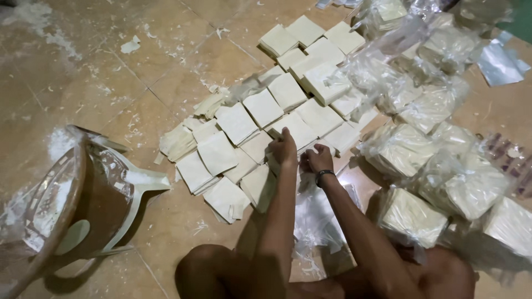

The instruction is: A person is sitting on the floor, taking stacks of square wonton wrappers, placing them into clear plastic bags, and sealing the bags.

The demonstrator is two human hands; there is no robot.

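1. Left hand (284, 148): fingers curled down onto a square stack of pale thin sheets (299, 130) at the near edge of the spread; looks like a pinch on its corner, but the grip itself is hidden, so can't tell if it's closed on it.
2. Right hand (319, 159): fisted narrow just beside the left, knuckles up, dark band on the wrist (325, 175). Seems to bunch a clear plastic bag (313, 218) that lies flat on the floor under both forearms; can't confirm the hold.
3. Bare stacks (238, 124): many square piles w/o wrapping, laid touching and overlapping in a diagonal band across the tan tile floor (166, 72), from near the knees up to the top centre. A few at the left end are fanned and messy.
4. Bagged stacks (413, 213): to the right, a heap of same-size piles already in clear plastic, tops bunched, crowded together and running up to the top right.
5. Progress, judged from the layout: roughly half bagged, half unwrapped. The unwrapped band is what's left; the stack under the left hand is the one in work now.
6. Left side: tipped-over plastic stool (83, 205), white and brown, dusted w/ white powder, well apart from the stacks. Scraps and flour-like dust scattered over the tiles.
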